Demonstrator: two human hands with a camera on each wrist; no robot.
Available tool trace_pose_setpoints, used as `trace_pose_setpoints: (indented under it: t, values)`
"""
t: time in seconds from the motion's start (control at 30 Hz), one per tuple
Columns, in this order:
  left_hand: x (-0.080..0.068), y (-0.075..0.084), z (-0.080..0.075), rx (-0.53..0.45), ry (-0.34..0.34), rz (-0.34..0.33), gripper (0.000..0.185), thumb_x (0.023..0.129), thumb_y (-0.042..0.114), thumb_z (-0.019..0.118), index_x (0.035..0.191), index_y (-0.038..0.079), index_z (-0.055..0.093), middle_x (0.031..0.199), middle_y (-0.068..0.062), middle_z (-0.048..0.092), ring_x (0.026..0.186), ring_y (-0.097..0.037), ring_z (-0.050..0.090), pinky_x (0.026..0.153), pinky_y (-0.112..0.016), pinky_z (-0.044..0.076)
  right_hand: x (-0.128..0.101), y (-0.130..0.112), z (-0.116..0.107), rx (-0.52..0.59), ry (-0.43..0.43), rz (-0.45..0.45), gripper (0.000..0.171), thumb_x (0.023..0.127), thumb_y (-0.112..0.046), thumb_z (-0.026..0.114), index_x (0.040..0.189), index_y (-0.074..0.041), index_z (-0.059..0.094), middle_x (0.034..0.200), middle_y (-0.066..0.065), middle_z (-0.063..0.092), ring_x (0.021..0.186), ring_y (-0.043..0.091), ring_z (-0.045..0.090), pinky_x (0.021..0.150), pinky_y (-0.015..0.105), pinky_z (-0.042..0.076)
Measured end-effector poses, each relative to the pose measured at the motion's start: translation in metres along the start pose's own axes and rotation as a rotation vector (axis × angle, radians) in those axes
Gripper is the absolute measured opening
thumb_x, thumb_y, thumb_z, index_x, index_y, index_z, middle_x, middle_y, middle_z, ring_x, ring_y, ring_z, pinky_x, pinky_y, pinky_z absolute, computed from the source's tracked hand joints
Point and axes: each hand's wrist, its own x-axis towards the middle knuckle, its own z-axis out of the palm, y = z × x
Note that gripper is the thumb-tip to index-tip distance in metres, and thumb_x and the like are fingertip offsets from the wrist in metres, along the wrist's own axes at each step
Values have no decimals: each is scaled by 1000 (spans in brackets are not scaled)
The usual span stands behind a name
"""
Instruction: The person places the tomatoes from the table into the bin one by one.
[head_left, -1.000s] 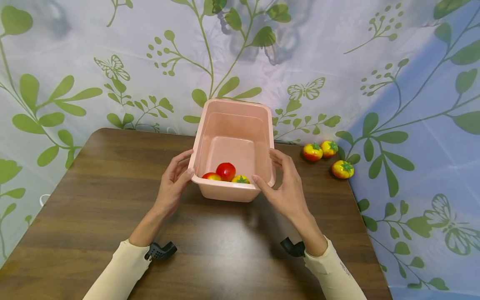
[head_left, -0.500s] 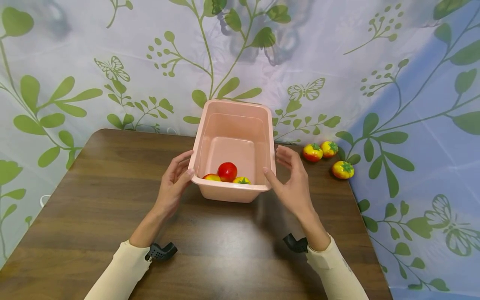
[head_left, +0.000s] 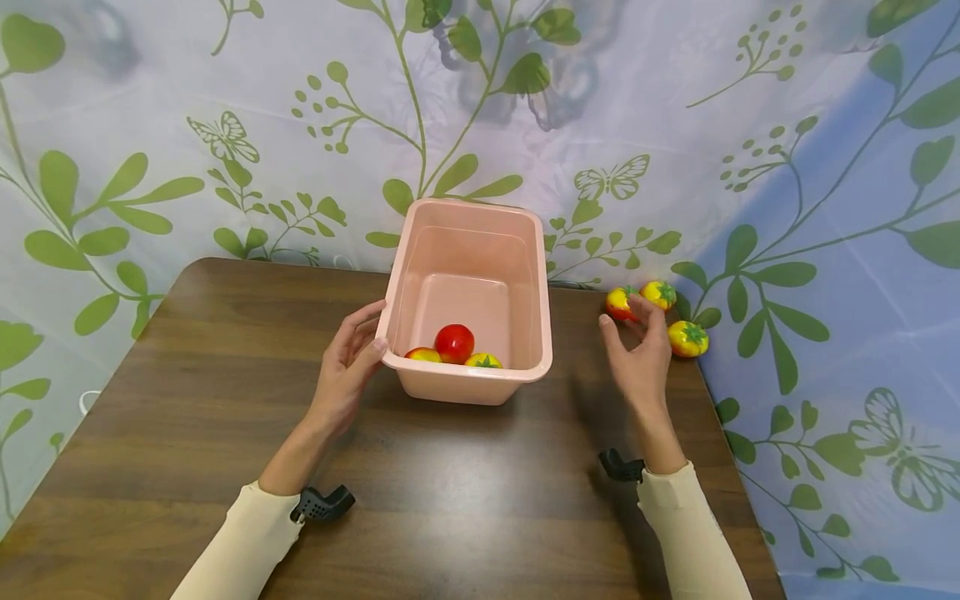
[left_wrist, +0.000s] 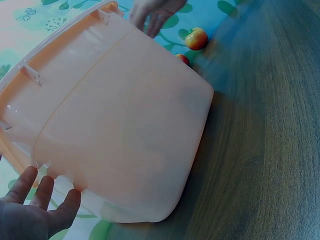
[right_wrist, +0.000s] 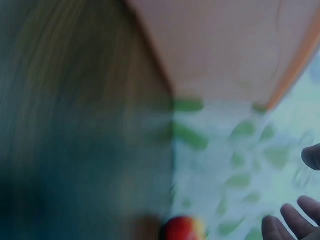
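A pink plastic basin (head_left: 468,386) sits at the back of the table. My left hand (head_left: 348,358) holds its left rim, thumb on the edge and fingers against the outer wall. Inside, a shiny red fruit (head_left: 454,342) lies between two yellow tomato-like fruits, one at left (head_left: 423,354) and one at right (head_left: 483,360), partly hidden by the front rim. My right hand (head_left: 640,354) hovers with spread, bent fingers over a red-and-yellow tomato-like fruit (head_left: 619,302), partly covering it; whether they touch cannot be seen. Two similar fruits, one behind (head_left: 660,293) and one at right (head_left: 688,339), lie beside it.
The brown wooden table (head_left: 450,500) ends at a leaf-patterned cloth wall (head_left: 300,125) behind and on the right. The loose fruits lie close to the table's back right corner. A black wrist mount (head_left: 324,503) sticks out from each sleeve.
My right hand has let go of the basin's right rim and moved right to the loose fruits. The left hand and the basin have stayed in place.
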Motion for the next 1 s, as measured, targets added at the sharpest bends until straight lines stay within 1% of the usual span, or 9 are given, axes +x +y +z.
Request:
trace_pose_setpoints:
  t: [0.1, 0.13, 0.27, 0.37, 0.47, 0.6, 0.7, 0.87, 1.0]
  values:
    - [0, 0, 0, -2, 0, -1, 55, 109, 4, 57, 162, 11, 44, 156, -22, 53, 143, -36, 56, 107, -37, 61, 8, 25, -12, -44, 64, 52, 56, 98, -20, 79, 146, -4, 55, 147, 15, 60, 141, 27, 55, 121, 54, 47]
    - [0, 0, 0, -2, -2, -1, 55, 109, 4, 57, 162, 11, 44, 157, -23, 52, 143, -36, 57, 107, -37, 61, 11, 32, -16, -68, 77, 76, 58, 98, -24, 79, 146, -4, 55, 148, 15, 59, 141, 27, 54, 121, 54, 46]
    - [0, -2, 0, -5, -2, -5, 55, 109, 4, 57, 162, 11, 44, 157, -24, 52, 144, -35, 56, 108, -37, 60, 21, 56, -36, -170, 118, 154, 65, 97, -36, 79, 148, -6, 52, 151, 19, 55, 145, 35, 50, 124, 55, 40]
    - [0, -3, 0, -7, -6, -4, 55, 109, 4, 57, 162, 11, 44, 157, -23, 52, 144, -35, 56, 109, -37, 59, 28, 69, -49, -244, 142, 197, 69, 97, -37, 79, 150, -3, 49, 152, 25, 52, 147, 43, 45, 127, 57, 34]
    - [0, -3, -1, -10, -4, 2, 55, 109, 4, 57, 162, 11, 45, 156, -22, 53, 144, -36, 56, 110, -37, 59, 34, 79, -57, -302, 144, 242, 71, 98, -33, 77, 152, -1, 45, 154, 29, 48, 150, 47, 40, 129, 58, 28]
    - [-1, -3, -2, -14, 5, 3, 55, 108, 3, 57, 161, 10, 45, 155, -21, 55, 143, -37, 56, 109, -37, 60, 39, 91, -60, -355, 130, 297, 75, 97, -30, 77, 156, -1, 40, 157, 30, 44, 153, 48, 35, 131, 57, 25]
    - [-1, -2, -2, -12, 4, -2, 55, 108, 3, 57, 161, 10, 45, 155, -22, 55, 144, -37, 56, 109, -37, 60, 41, 99, -60, -370, 127, 345, 80, 96, -29, 78, 159, -1, 37, 160, 30, 41, 154, 48, 32, 131, 57, 24]
    - [-1, -1, -2, -9, -2, -7, 55, 109, 4, 57, 162, 11, 44, 157, -25, 52, 145, -39, 55, 110, -37, 59, 41, 111, -58, -368, 109, 443, 87, 97, -30, 77, 165, -3, 29, 166, 29, 33, 156, 49, 28, 132, 58, 23]
    - [0, 0, -1, -13, -6, -7, 55, 109, 4, 56, 162, 11, 44, 158, -28, 49, 146, -40, 54, 111, -38, 58, 42, 115, -57, -351, 92, 507, 90, 98, -33, 75, 168, -7, 22, 169, 26, 28, 158, 49, 25, 132, 59, 23]
